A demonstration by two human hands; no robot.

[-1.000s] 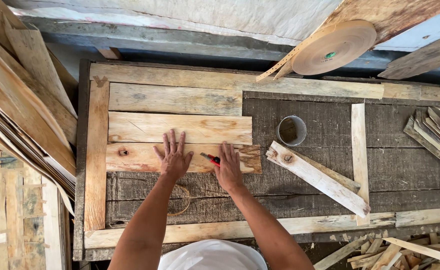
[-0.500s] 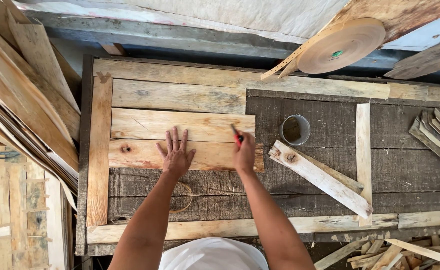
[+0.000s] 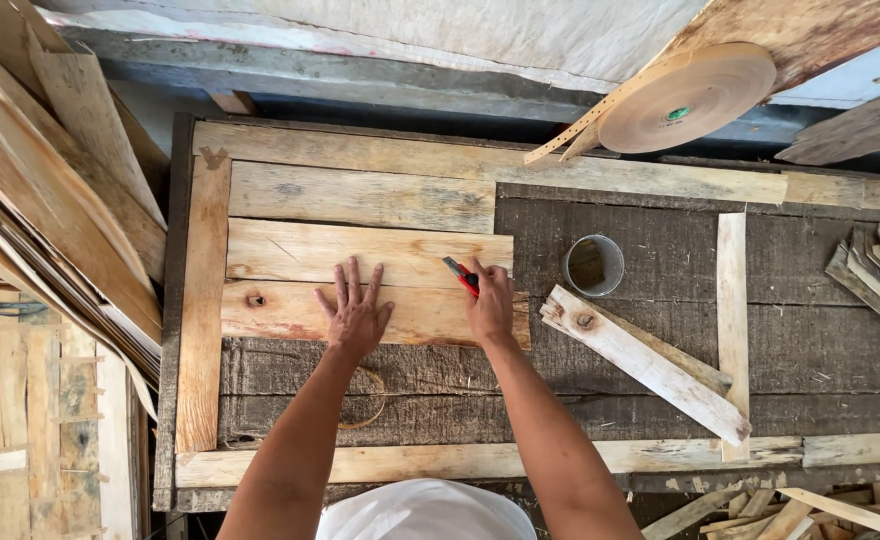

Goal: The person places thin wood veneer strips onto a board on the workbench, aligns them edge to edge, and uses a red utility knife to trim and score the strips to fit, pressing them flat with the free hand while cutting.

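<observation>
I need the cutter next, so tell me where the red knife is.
In the head view, the red knife is in the right hand, over the veneer sheets, left of the small round tin.

Rough pale wood veneer sheets (image 3: 360,255), matt weathered dark wooden bench (image 3: 640,250)

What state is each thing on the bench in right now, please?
Left hand: flat, fingers spread, pressing the lower veneer sheet.
Right hand: closed on the red knife.
Cup: upright, open.
Tape roll: partly unwound, strip trailing.
Loose batten: lying diagonal.
</observation>
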